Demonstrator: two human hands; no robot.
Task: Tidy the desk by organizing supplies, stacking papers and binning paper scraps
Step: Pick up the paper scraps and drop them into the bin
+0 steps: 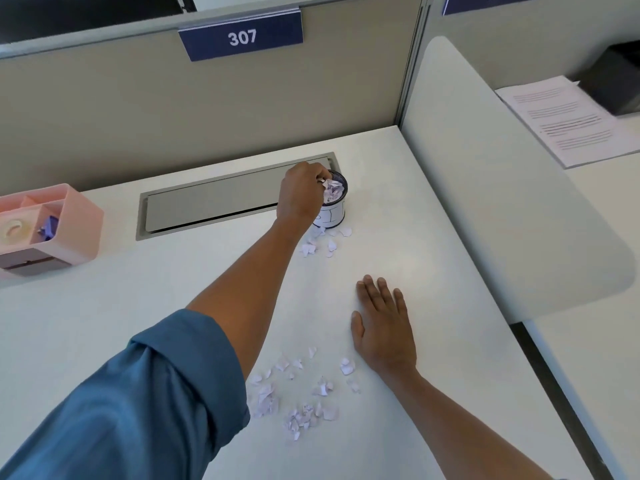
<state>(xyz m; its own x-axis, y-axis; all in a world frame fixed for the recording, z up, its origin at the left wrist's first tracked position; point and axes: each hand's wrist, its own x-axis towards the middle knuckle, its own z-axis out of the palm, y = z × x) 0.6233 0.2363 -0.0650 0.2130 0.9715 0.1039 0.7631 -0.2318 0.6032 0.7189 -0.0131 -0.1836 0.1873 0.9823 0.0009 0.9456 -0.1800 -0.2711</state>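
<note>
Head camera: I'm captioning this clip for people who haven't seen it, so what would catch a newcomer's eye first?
The left hand reaches across the white desk, its fingers at the mouth of a small cup stuffed with paper scraps. More pale scraps lie scattered near the desk's front, beside the right hand resting flat. A pink organizer sits far left.
</note>
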